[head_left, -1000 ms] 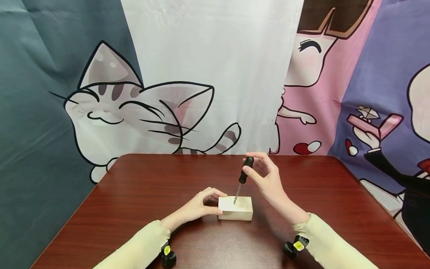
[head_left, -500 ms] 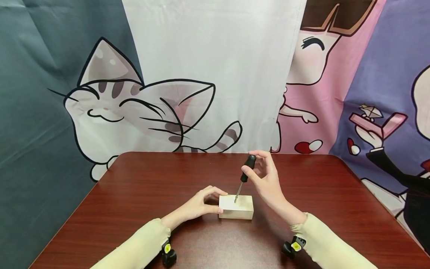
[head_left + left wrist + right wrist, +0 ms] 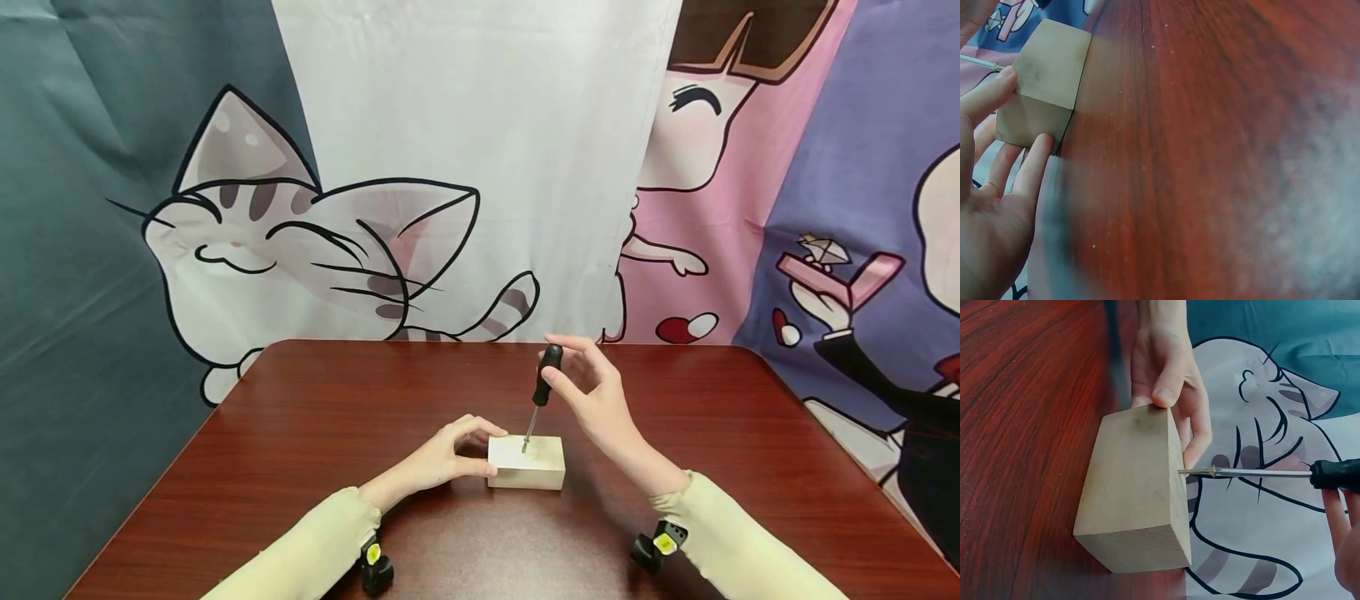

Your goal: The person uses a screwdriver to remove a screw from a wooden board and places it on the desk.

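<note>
Screw [image 3: 1197, 472] — between block [image 3: 1130, 478] and screwdriver [image 3: 542, 392]

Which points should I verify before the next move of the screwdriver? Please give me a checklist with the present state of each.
1. Wooden block flat on the table: ok.
2. Block held: ok, the left hand grips its left end.
3. Screwdriver held: ok, the right hand grips its handle.
4. Screwdriver tip on the head of the screw: ok, they meet.
5. Screwdriver upright: not ok, it leans right in the head view.
6. Depth of the screw's point: cannot tell.
</note>
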`<state>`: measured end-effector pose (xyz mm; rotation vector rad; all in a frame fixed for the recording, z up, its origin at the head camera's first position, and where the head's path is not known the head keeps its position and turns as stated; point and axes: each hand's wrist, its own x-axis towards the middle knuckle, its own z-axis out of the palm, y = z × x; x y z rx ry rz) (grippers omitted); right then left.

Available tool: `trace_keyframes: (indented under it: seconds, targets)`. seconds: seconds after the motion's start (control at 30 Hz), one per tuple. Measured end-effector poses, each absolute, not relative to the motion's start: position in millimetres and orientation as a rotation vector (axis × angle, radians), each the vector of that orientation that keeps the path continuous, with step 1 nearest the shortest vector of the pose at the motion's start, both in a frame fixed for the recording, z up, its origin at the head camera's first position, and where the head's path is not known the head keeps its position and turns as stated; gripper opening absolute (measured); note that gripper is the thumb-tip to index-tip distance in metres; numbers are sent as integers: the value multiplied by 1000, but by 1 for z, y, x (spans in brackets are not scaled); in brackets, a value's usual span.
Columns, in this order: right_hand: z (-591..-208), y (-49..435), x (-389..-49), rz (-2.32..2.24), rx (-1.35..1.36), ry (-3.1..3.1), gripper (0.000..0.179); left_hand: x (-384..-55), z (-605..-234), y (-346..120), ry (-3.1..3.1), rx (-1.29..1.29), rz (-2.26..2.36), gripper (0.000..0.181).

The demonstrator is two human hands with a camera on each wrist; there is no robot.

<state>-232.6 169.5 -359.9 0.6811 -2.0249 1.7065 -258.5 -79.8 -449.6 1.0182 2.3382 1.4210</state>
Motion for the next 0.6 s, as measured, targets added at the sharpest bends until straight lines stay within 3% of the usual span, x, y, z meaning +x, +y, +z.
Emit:
trace_keyframes:
  seconds: [0.23,0.6]
  targets:
    - [-361,164,-233,1807,804,-1968,36,-259,-449,-80,2340,1010,1419,46]
    - [-361,163,-231,1669,580,-1992,42,-257,-447,-79,2332,1029,1427,47]
